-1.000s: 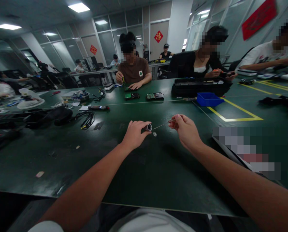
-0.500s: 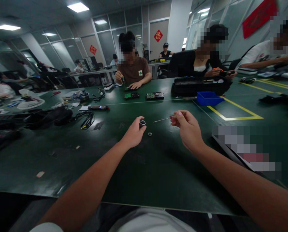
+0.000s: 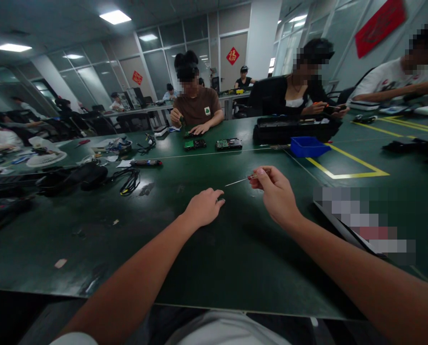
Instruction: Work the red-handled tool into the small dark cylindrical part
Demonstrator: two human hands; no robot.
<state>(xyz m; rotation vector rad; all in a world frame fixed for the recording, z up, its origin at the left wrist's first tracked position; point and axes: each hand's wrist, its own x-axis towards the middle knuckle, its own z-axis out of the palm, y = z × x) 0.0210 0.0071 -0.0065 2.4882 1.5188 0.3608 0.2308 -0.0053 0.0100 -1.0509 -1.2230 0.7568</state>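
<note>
My right hand (image 3: pixel 276 191) grips a screwdriver (image 3: pixel 237 182) by its reddish, partly see-through handle. The long thin shaft points left, its tip just beyond the fingers of my other hand. Low over the green table, my left hand (image 3: pixel 204 208) is closed, thumb and forefinger around a small round metal part (image 3: pixel 220 199) of which only a sliver shows. The dark cylinder with a silver rim is out of sight now; whether it is inside the left palm cannot be seen.
Two circuit-board devices, one green (image 3: pixel 195 144) and one silvery (image 3: pixel 229 143), lie ahead. A blue bin (image 3: pixel 309 146) stands to the right near yellow tape (image 3: pixel 357 173). Black cables (image 3: pixel 129 179) and a dark pen-like tool (image 3: pixel 146 163) lie left. Across the table a person (image 3: pixel 197 108) works.
My left hand has moved down and right and turned over, from showing the dark cylinder to covering the small round part on the table. The right hand with the screwdriver has shifted slightly left.
</note>
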